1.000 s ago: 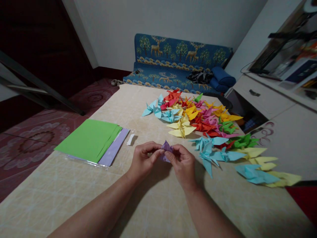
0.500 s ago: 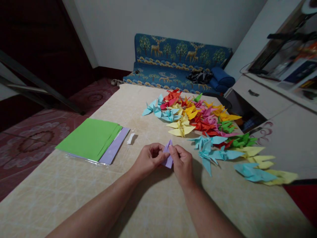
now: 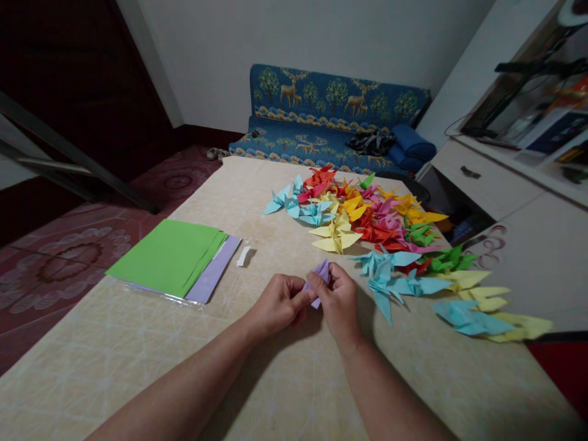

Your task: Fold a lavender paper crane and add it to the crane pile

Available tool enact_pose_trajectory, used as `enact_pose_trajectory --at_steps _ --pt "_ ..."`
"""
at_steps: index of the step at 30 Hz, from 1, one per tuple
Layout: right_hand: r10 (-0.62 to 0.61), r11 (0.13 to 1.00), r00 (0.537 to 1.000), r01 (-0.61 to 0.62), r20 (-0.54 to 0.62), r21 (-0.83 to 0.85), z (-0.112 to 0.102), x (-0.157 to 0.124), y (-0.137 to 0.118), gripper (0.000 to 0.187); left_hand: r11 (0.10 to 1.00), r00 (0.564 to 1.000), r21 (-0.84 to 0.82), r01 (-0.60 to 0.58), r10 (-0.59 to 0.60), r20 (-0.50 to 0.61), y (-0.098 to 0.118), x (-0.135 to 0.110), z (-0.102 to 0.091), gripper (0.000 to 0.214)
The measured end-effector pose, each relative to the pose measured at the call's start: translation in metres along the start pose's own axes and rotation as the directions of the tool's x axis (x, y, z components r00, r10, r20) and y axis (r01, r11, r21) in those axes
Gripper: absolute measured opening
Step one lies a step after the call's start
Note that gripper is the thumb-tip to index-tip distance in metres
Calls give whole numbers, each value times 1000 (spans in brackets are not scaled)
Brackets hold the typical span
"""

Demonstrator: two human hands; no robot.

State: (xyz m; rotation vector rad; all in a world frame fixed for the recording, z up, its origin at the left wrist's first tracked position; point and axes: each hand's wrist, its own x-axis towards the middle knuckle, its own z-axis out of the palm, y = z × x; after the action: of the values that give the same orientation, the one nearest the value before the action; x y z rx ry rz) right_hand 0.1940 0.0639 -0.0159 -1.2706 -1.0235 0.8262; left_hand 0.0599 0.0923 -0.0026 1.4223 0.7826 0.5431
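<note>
A small folded piece of purple origami paper (image 3: 320, 271) is held between both hands over the near middle of the table. My left hand (image 3: 283, 300) pinches its lower left part between thumb and fingers. On the other side, my right hand (image 3: 339, 297) grips it, the thumb pressed across its face and the fingers behind. The thumbs hide much of the paper's lower half. To the right and beyond lie many folded paper cranes; a light blue crane (image 3: 386, 285) is among those nearest my right hand.
Green paper sheets (image 3: 165, 254) lie over purple sheets (image 3: 212, 278) and a clear wrapper at the left. A small white strip (image 3: 243, 256) lies beside them. A blue patterned sofa (image 3: 303, 125) stands past the table (image 3: 138, 361), and a white cabinet (image 3: 514, 245) at the right.
The purple paper has tilted to the right at its top. My right thumb has slid down and left across it, and my left fingers have shifted lower.
</note>
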Motion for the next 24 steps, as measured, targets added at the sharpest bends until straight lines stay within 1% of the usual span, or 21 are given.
enact_pose_trajectory --at_steps 3,8,11,14,16,18,21,24 --pt "-23 999 997 21 -72 -40 -1 0 2 32 999 999 -36 26 -25 28 -1 0 1 48" --pt "-52 991 984 30 -169 -131 -3 0 -1 43 981 988 -152 120 -103 117 3 0 4 45" --pt "-6 990 973 -26 -231 -138 -3 0 1 46 969 980 -200 142 -110 165 4 -1 5 45" --pt "69 996 964 -83 -258 -45 -4 2 6 45 969 979 -216 121 -81 188 2 -2 4 49" --pt "95 995 959 -91 -267 26 -6 4 9 42 971 987 -221 86 -53 151 1 -2 4 51" --pt "70 997 959 -59 -274 48 -8 5 8 37 971 997 -235 34 -19 69 0 0 5 51" --pt "-50 999 962 46 -269 -21 -8 5 3 28 964 999 -265 -17 4 -50 0 2 4 50" --pt "-141 989 962 124 -232 -87 -6 3 -1 23 970 996 -241 -33 11 -92 0 4 3 49"
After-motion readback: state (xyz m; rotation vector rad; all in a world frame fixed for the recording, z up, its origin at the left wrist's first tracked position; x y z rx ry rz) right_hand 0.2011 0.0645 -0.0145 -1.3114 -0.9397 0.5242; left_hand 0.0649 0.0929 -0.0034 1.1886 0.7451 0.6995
